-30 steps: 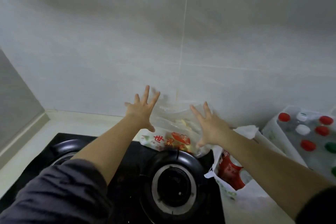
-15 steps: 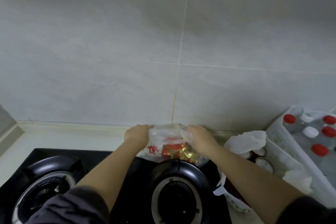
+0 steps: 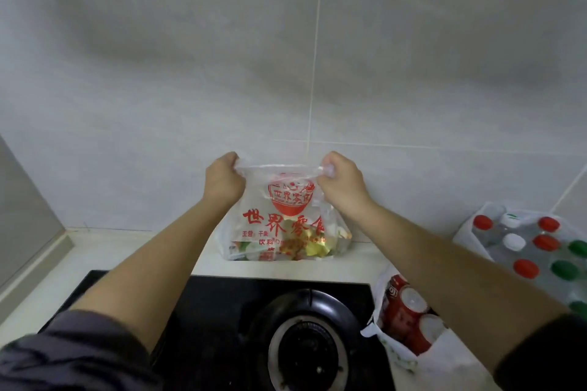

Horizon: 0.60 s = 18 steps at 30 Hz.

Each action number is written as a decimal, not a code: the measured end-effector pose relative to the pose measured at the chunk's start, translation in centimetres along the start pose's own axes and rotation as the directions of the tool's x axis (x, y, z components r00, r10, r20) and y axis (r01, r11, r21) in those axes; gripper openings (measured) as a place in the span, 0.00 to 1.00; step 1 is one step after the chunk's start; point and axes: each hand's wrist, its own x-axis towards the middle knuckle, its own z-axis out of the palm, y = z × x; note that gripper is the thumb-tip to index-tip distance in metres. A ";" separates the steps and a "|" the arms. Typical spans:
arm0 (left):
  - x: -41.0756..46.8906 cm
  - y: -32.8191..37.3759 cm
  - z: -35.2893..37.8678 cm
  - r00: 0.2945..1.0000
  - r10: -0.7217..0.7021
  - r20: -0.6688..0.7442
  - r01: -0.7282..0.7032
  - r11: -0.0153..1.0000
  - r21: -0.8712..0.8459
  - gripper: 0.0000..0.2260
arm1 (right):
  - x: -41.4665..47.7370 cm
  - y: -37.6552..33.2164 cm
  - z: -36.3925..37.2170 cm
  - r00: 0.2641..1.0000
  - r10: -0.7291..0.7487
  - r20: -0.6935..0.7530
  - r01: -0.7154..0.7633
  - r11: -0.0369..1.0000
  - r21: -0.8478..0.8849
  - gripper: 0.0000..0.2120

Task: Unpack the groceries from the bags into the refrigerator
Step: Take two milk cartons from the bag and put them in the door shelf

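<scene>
With my left hand (image 3: 222, 181) and right hand (image 3: 341, 182) each pinching a top corner of the snack bag (image 3: 282, 228) standing just behind the stove (image 3: 222, 301), I spread the rim evenly so the thin plastic neither tears nor tips.

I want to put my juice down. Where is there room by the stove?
Bare counter lies left of the snack bag, between the wall and the black stove, and down the stove's left edge. The right side is crowded: a bag of red cans, then a pack of bottles.
</scene>
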 end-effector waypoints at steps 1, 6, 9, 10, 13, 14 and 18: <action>-0.4 1.0 -1.0 1.000 -0.015 -0.002 0.015 0.998 -0.063 0.10 | -0.5 -0.9 -0.6 1.000 -0.001 0.003 0.001 0.999 0.046 0.14; -4.7 5.3 -5.7 0.998 -0.054 -0.012 0.047 0.947 -0.319 0.14 | -4.2 -4.8 -4.2 0.997 -0.053 0.056 0.041 0.978 0.205 0.10; -8.7 7.9 -7.6 0.998 -0.060 -0.010 0.049 0.891 -0.452 0.16 | -6.6 -6.4 -6.3 0.995 -0.075 0.064 0.052 0.953 0.299 0.12; -9.9 8.7 -8.0 0.997 -0.072 -0.003 0.061 0.866 -0.496 0.17 | -7.3 -6.7 -7.0 0.995 -0.076 0.068 0.051 0.948 0.313 0.13; -14.5 10.4 -8.6 0.992 -0.111 0.056 0.124 0.823 -0.554 0.17 | -10.7 -6.6 -9.9 0.992 -0.074 0.101 0.040 0.951 0.306 0.12; -16.1 10.7 -8.6 0.989 -0.126 0.083 0.150 0.829 -0.538 0.16 | -12.0 -6.2 -10.8 0.991 -0.072 0.115 0.033 0.951 0.308 0.12; -23.1 11.8 -7.0 0.967 -0.172 0.187 0.240 0.857 -0.455 0.15 | -17.1 -2.9 -14.7 0.977 -0.021 0.212 -0.041 0.958 0.283 0.10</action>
